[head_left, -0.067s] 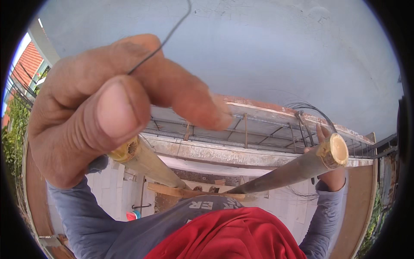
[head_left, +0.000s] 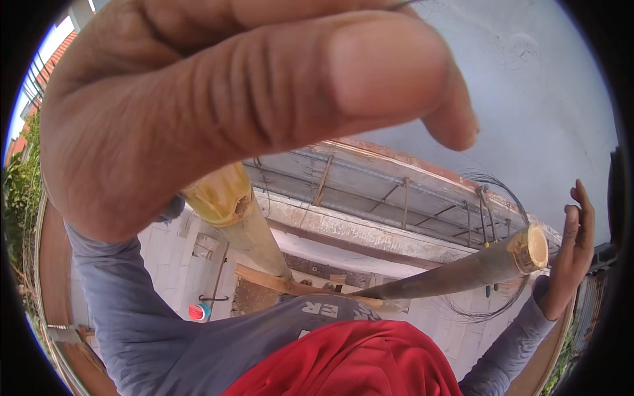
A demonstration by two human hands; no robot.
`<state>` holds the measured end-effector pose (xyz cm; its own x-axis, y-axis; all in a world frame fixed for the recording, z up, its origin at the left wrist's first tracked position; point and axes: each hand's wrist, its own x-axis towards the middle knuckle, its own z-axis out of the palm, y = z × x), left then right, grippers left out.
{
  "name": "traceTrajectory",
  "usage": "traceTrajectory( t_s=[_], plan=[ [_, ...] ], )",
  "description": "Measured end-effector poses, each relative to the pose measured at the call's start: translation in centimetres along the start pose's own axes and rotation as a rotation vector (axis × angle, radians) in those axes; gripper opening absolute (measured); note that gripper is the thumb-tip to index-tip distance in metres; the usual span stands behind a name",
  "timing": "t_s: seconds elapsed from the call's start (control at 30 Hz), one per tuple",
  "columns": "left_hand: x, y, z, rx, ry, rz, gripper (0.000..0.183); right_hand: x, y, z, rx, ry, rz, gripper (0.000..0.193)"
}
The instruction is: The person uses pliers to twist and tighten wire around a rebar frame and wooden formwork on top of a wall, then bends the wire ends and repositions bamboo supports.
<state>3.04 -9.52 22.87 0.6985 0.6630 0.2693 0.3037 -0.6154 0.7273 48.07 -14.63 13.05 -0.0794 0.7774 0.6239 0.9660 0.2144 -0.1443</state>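
My left hand is very close to the camera at the upper left, its thumb and forefinger pinched on a thin dark wire. Only a short piece of that wire shows at the top edge. At the right, my right hand is raised with its fingers stretched out, holding nothing. It is just beyond the cut end of a bamboo pole. Behind that pole a pair of pincers stands against the steel rebar cage, its handle ends showing below the pole. A loop of thin wire hangs around there.
A second bamboo pole rises at the left, partly behind my left hand. The rebar lies in a trough beside a concrete ledge. A grey wall fills the upper right. Far below are a tiled floor and a red-and-blue object.
My left hand has come closer to the camera and moved right with the wire. My right hand has moved right, away from the pole and pincers, and its fingers are now spread. The view has tilted slightly.
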Motion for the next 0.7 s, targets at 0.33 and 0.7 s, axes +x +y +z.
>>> traceTrajectory(
  t_s=[0.33, 0.7],
  plan=[
    [2.1, -1.8, -1.3, 0.078, 0.021, 0.11, 0.051, 11.4, -20.3, 5.2, 0.881, -0.919, -0.46, 0.06],
    [-8.1, -11.7, 6.8, -0.543, 0.514, -0.159, 0.071, 12.8, -20.2, 11.4, 1.032, -1.28, -0.36, 0.047]
  ],
)
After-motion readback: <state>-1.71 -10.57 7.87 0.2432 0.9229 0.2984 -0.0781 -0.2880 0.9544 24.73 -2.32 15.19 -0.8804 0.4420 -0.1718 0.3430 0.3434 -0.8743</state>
